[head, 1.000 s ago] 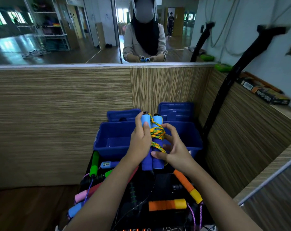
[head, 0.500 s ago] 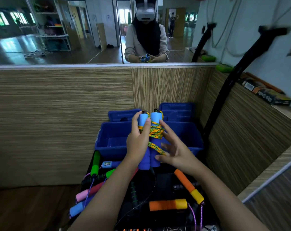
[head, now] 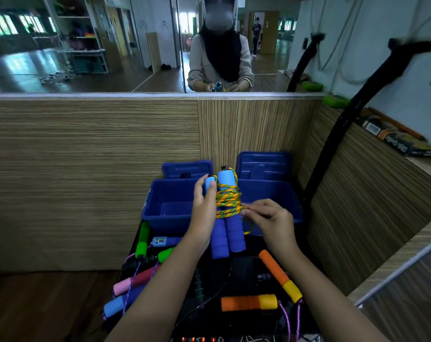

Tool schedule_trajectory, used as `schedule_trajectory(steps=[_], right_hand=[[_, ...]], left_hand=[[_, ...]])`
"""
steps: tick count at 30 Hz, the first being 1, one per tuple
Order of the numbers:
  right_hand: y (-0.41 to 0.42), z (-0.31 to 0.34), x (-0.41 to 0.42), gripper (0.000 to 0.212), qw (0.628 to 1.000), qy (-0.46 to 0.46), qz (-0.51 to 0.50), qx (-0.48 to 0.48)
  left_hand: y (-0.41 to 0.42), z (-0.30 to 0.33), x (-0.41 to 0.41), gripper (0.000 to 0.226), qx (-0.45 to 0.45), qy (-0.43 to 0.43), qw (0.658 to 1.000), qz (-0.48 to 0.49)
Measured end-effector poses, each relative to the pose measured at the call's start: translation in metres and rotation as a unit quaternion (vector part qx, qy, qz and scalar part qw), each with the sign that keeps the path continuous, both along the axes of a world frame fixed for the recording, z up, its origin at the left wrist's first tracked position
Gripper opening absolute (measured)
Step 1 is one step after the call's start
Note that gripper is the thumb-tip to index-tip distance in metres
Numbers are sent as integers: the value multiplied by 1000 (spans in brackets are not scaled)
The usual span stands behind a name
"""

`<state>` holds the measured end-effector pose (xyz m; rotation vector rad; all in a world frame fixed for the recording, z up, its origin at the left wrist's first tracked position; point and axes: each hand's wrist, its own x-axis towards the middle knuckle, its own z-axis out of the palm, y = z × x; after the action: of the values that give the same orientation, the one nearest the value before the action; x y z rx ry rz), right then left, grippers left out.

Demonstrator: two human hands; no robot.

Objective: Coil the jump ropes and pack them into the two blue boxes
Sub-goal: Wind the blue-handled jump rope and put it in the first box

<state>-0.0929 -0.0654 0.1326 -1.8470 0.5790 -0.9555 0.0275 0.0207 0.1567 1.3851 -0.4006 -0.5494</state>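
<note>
My left hand (head: 204,208) grips the two blue foam handles (head: 228,233) of a jump rope, held upright side by side over the boxes. Its yellow-green cord (head: 228,202) is wound around the handles in several turns. My right hand (head: 267,215) pinches the cord's end at the right side of the winding. Behind the bundle stand two open blue boxes, the left one (head: 170,206) and the right one (head: 266,191), both looking hollow inside.
On the dark surface below lie more jump ropes: orange-yellow handles (head: 249,302), green handles (head: 142,239), pink and blue handles (head: 125,294), a counter handle (head: 163,241). Two blue lids (head: 187,169) lean against the wood-panel wall. A black pole (head: 332,137) slants on the right.
The bundle has tilted slightly and the cord has gained turns. My right hand went from spread fingers beside the winding to pinching the cord's end at its right.
</note>
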Motion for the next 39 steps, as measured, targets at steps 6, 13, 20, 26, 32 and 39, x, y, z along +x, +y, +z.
schedule_trajectory(steps=[6, 13, 20, 26, 32, 39], right_hand=[[-10, -11, 8, 17, 995, 96, 21, -4], [-8, -7, 15, 38, 984, 79, 71, 141], [-23, -19, 20, 29, 985, 120, 97, 71], [-10, -29, 43, 62, 982, 112, 108, 110], [-14, -43, 101, 34, 977, 87, 130, 147], [-14, -66, 223, 14, 961, 91, 120, 233]], left_hand=[[-8, -7, -2, 32, 85, -95, 992, 25], [-27, -7, -14, 35, 151, -120, 979, 59], [-41, -22, -24, 49, 28, -63, 996, 55], [-40, -40, -7, 58, 28, -79, 994, 75], [-34, -58, 58, 53, 29, -9, 998, 58], [-19, -71, 178, 55, 165, -61, 983, 47]])
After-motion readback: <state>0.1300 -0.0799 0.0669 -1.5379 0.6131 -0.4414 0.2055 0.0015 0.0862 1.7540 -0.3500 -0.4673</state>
